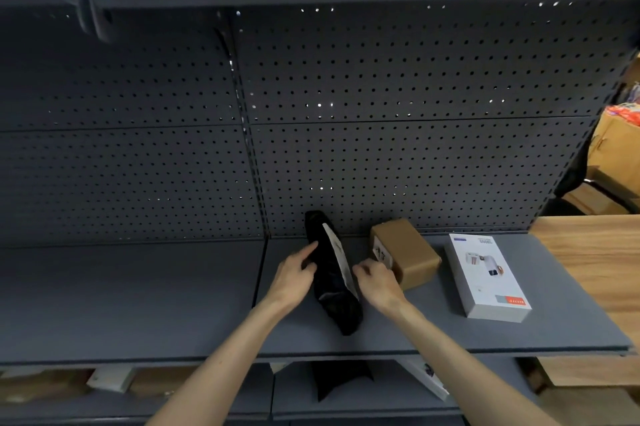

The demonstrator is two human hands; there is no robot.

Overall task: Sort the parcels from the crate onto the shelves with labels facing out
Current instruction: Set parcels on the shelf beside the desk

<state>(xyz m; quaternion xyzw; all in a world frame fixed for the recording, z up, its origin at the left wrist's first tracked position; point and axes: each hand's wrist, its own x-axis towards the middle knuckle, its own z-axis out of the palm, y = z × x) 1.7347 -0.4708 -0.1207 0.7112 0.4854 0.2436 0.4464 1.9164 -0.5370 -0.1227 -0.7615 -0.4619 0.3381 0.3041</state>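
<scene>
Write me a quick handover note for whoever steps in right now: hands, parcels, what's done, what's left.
Left hand: holds the left side of the black bag parcel, forefinger out straight.
Right hand: pinches the bag's white label edge.
The bag stands on edge on the grey shelf, with the label turned right, not outward.
Right of it: brown box, then white box, both lying on the shelf.
More parcels show on the shelf below.
Left: turn the bag so that its label faces out. The crate is out of view, so I can't tell how many parcels remain.
</scene>
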